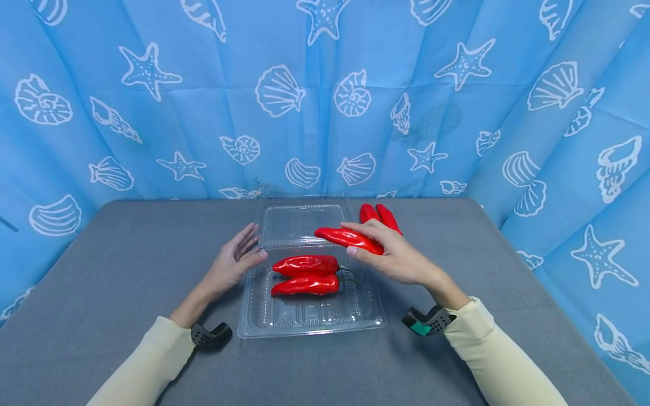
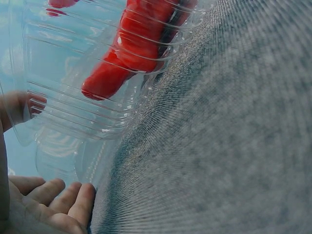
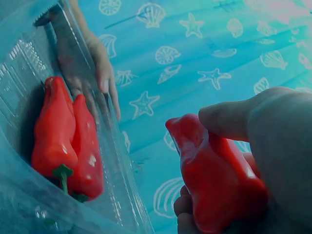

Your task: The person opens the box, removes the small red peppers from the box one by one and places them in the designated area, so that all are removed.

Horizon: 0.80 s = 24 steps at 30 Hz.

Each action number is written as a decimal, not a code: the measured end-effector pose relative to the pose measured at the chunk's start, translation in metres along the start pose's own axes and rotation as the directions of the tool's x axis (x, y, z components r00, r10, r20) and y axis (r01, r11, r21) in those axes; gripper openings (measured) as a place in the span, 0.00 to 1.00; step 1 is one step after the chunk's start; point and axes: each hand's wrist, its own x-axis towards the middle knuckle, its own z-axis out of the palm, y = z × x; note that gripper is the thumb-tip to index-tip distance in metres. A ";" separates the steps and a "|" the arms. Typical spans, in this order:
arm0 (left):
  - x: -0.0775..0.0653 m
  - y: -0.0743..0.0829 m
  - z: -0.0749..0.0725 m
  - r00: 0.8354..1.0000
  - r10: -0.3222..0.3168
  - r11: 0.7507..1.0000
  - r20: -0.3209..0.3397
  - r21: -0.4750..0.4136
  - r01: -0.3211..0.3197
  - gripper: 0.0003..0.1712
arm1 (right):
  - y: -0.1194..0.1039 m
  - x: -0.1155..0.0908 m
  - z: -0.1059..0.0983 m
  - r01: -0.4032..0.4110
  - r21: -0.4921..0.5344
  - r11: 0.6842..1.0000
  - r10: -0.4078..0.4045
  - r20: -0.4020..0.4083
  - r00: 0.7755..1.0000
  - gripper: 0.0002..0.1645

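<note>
Head view: A blue curtain (image 1: pixel 218 62) printed with white starfish and seashells hangs behind a table (image 1: pixel 137 270) covered in gray cloth. At its center sits a clear plastic clamshell container (image 1: pixel 304 318), its lid (image 1: pixel 304 220) folded back toward the curtain. A person in cream sleeves (image 1: pixel 167 352) works from both sides. The left hand (image 1: pixel 235 262), fingers spread wide and holding nothing, hovers at the container's left wall; whether the thumb touches the plastic, the pictures do not tell. The right hand (image 1: pixel 393 254) pinches a glossy red pepper (image 1: pixel 350 238) between thumb and fingers, above the hinge side of the base, its tip pointing left.

Two more red peppers (image 1: pixel 304 265) lie side by side in the base, and another pair (image 1: pixel 369 213) rests on the cloth beyond the right hand. Smallest of all, a green stem (image 3: pixel 63 175) shows in the right wrist view.

The likely hazards: the held pepper's slick, tapering skin could slip from the pinch and knock the pair below out of line. The light container could skid or tip if pepper or knuckles clip its rim, with no firm grip evident on it.
</note>
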 end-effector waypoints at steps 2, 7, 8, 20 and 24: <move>0.000 0.000 0.000 1.000 -0.001 1.000 0.000 0.000 0.001 0.50 | 0.003 0.001 -0.002 -0.016 0.006 1.000 0.016 -0.016 1.000 0.37; 0.000 0.001 0.000 1.000 0.000 1.000 0.004 -0.002 0.000 0.49 | 0.011 0.003 -0.009 -0.064 -0.003 0.998 0.064 -0.062 0.996 0.36; 0.000 0.001 0.000 1.000 0.001 1.000 0.004 -0.004 -0.001 0.49 | 0.012 0.003 -0.011 -0.074 -0.007 0.997 0.074 -0.072 0.995 0.36; -0.001 0.001 0.000 1.000 0.005 1.000 0.000 0.001 -0.005 0.50 | 0.037 0.006 -0.027 -0.175 0.016 0.984 0.175 -0.173 0.969 0.35; 0.000 0.000 0.000 1.000 0.006 1.000 0.001 -0.002 -0.006 0.50 | 0.044 0.006 -0.032 -0.228 0.030 0.973 0.229 -0.205 0.952 0.35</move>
